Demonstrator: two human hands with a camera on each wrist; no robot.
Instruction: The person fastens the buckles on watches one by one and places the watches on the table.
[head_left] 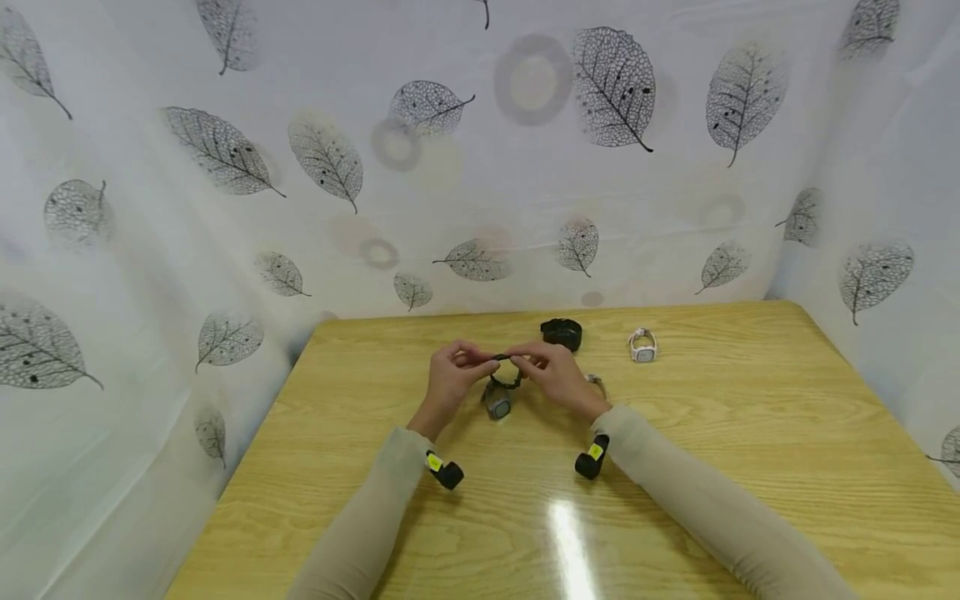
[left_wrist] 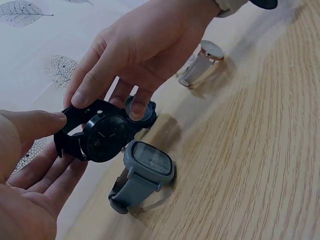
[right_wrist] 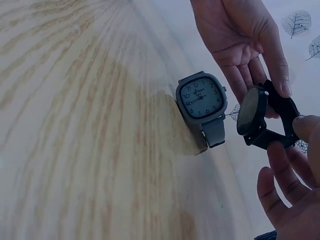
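Between both hands a black wristwatch [left_wrist: 107, 139] with a round dark face hangs above the table, its strap bent into a loop. My left hand [head_left: 450, 379] pinches the strap from the left with thumb and fingers. From the other side my right hand [head_left: 557, 377] pinches the same strap, its fingertips close to the left hand's. Just below the held watch a grey wristwatch [right_wrist: 202, 97] with a rounded-square dial stands on the table, touched by neither hand. The held watch's dial is seen only edge-on in the head view.
Black watches [head_left: 561, 333] lie behind the right hand on the wooden table [head_left: 360, 517]. Farther right sits a white watch [head_left: 642, 348]. A light-strapped watch [head_left: 597, 383] is partly hidden beside the right wrist. A leaf-patterned curtain [head_left: 480, 192] borders the table's back and sides.
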